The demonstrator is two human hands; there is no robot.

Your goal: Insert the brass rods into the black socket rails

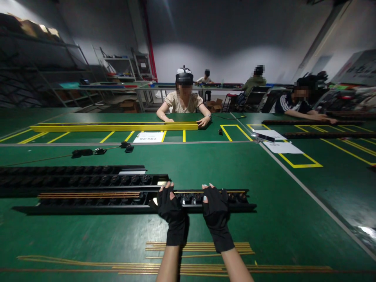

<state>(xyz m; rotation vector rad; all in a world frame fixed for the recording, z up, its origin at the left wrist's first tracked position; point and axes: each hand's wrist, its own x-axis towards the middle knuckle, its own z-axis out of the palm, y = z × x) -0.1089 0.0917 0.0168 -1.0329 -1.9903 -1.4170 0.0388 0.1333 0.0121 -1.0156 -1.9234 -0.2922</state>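
Note:
My left hand (170, 205), in a black fingerless glove, bends over the long black channel (132, 210) near its middle. Its fingers are over the far side and the thumb is nearer me. My right hand (216, 203), gloved the same way, is a little to the right in the same closed pose. Between and beyond the hands a thin brass rod (189, 192) runs along the channel's far side, passing under both hands' fingers. Black modules (235, 197) sit inside the channel. Several brass rods (88, 195) lie on its left part. The fingertips' exact contact is partly hidden.
More black channels (73, 180) lie behind on the left. Loose brass rods (199, 246) lie on the green table (279, 235) near me. Across the table a person (183, 100) handles a yellow rail (117, 127). Black pieces on a cord (85, 152) and paper sheets (283, 147) lie between.

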